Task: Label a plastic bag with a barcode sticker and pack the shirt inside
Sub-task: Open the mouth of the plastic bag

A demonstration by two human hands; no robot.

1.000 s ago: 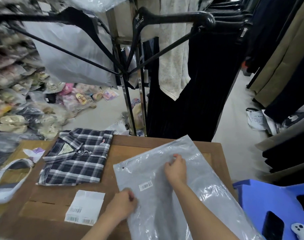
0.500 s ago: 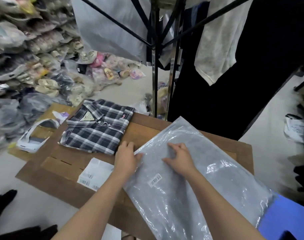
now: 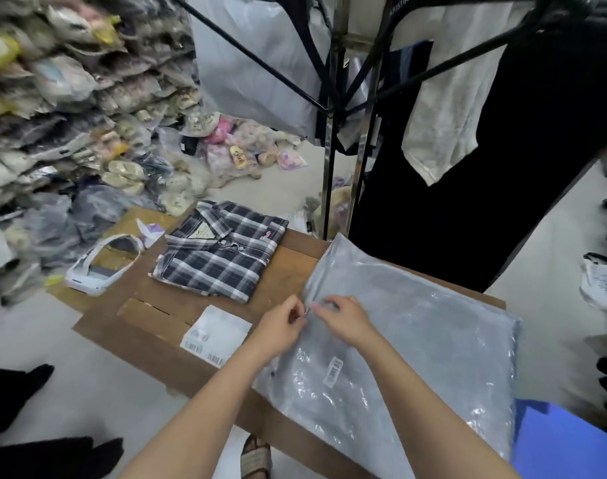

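A clear grey plastic bag (image 3: 416, 333) lies flat on the brown table (image 3: 150, 316), with a small barcode sticker (image 3: 333, 370) stuck on its near part. My left hand (image 3: 283, 328) and my right hand (image 3: 345, 318) meet at the bag's left edge, both pinching the plastic there. A folded dark plaid shirt (image 3: 219, 252) rests on the table to the left of the bag, apart from both hands. A white sheet of barcode stickers (image 3: 215, 335) lies near the table's front edge, just left of my left hand.
A white headset-like device (image 3: 101, 264) sits at the table's left end. Bagged goods are piled high on the left (image 3: 70, 108). A black clothes rack (image 3: 333, 108) with hanging garments stands behind the table. A blue stool (image 3: 564, 444) is at the lower right.
My hands have come together at the bag's left edge and now pinch it; before, they lay flat on the bag. The view has swung left and down.
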